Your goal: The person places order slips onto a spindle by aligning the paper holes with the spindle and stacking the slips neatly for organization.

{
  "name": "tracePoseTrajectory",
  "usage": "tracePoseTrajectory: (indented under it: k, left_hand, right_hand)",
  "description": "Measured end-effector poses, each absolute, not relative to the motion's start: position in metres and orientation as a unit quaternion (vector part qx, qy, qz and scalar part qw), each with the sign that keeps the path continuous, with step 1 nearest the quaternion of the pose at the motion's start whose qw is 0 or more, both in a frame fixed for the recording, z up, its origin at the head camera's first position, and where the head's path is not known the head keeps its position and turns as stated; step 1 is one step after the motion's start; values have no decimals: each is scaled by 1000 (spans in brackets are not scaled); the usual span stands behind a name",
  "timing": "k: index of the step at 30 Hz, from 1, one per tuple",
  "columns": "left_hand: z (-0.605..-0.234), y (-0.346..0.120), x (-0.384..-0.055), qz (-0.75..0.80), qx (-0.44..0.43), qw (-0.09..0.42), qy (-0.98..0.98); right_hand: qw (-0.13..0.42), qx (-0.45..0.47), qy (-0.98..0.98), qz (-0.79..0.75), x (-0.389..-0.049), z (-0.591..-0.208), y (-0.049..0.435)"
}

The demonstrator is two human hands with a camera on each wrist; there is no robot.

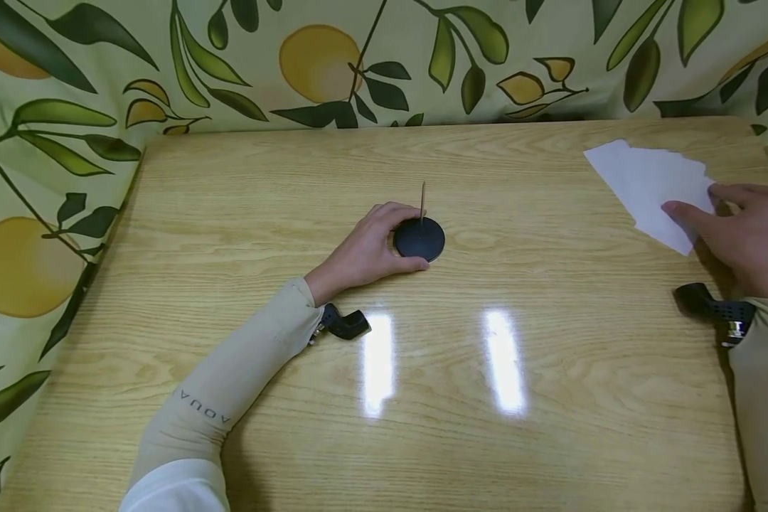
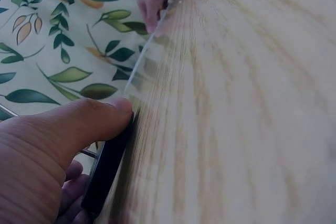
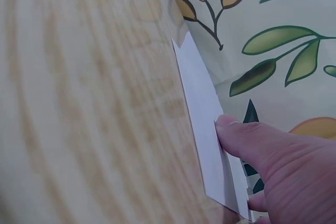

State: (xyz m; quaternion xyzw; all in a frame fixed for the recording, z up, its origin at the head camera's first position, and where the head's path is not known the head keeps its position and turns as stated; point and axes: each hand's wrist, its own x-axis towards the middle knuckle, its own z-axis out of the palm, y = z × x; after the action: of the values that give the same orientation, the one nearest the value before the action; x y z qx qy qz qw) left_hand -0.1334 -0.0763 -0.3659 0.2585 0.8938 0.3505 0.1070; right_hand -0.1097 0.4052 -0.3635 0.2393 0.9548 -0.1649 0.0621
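A bill spike with a round black base (image 1: 420, 240) and a thin upright rod stands near the middle of the table. My left hand (image 1: 366, 250) grips the base at its rim, thumb on the near side and fingers on the far side. In the left wrist view, the thumb presses the edge of the black base (image 2: 107, 171), which lies low at the tabletop. At the right, several white paper slips (image 1: 653, 186) lie fanned out and overlapping. My right hand (image 1: 745, 231) pinches the slips at their right end, the thumb on top (image 3: 239, 135).
The wooden table (image 1: 262, 185) reflects two bright light strips near its middle. A patterned cloth (image 1: 230, 64) with leaves and fruit rises along the back and left edges. Black wrist cameras (image 1: 348, 323) are strapped at both sleeves.
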Motion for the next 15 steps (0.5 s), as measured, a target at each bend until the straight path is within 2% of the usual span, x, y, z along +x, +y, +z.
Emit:
tracePoseTrajectory:
  k: [7,15]
  left_hand:
    - [-366,-75,-131,346,261,109,895]
    - [-363,-75,-131,342,260,107,897]
  right_hand:
    - [47,239,953,-181,-112,-369,406]
    - [-4,219,951,-216,-115,-369,404]
